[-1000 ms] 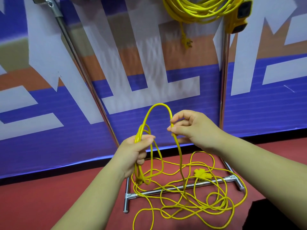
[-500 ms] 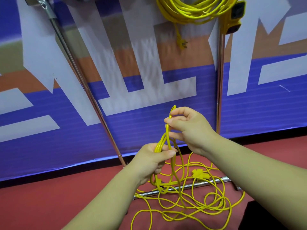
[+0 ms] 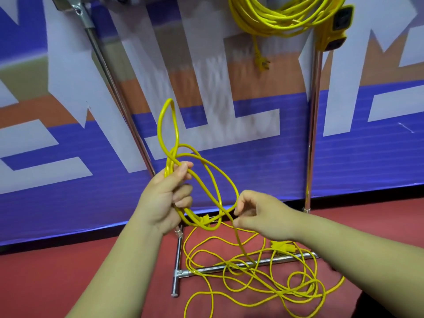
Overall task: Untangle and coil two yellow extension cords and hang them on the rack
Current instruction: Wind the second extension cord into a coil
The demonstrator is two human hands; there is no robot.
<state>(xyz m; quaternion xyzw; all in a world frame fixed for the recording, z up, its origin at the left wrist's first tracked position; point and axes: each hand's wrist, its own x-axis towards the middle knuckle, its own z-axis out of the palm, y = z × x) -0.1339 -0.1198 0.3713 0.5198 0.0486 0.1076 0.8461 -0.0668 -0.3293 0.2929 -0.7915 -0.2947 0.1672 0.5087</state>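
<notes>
Hidden or cut off: we see only the lower part of the coiled yellow extension cord (image 3: 275, 19) hanging at the top; its upper loops and the bar of the chrome metal rack (image 3: 313, 111) that carries it run out of view. We cannot make out how the hanging cord is attached.
Hard to make out: where the loose yellow extension cord (image 3: 252, 276) crosses itself on the floor, we cannot follow single strands. Its yellow plug (image 3: 283, 246) is partly behind our right wrist.
Loose cord: thin, glossy, bright yellow; several loops are gathered in front of us, one narrow loop standing up above our fist, the rest tangled on the red floor (image 3: 68, 271) over the rack's chrome base bar (image 3: 229, 267).
Hanging cord: the same yellow, many turns bundled, a small plug (image 3: 262, 63) dangling below; a yellow socket block with black faces (image 3: 337, 28) hangs beside the right upright.
Left hand (image 3: 165, 198): closed in a fist around the gathered loops, thumb on top.
Right hand (image 3: 263, 214): thumb and forefinger pinching one strand of the loose cord, the other fingers curled.
Writing: the blue, white and orange banner (image 3: 229, 111) behind the rack bears large white shapes; we cannot read them as words.
</notes>
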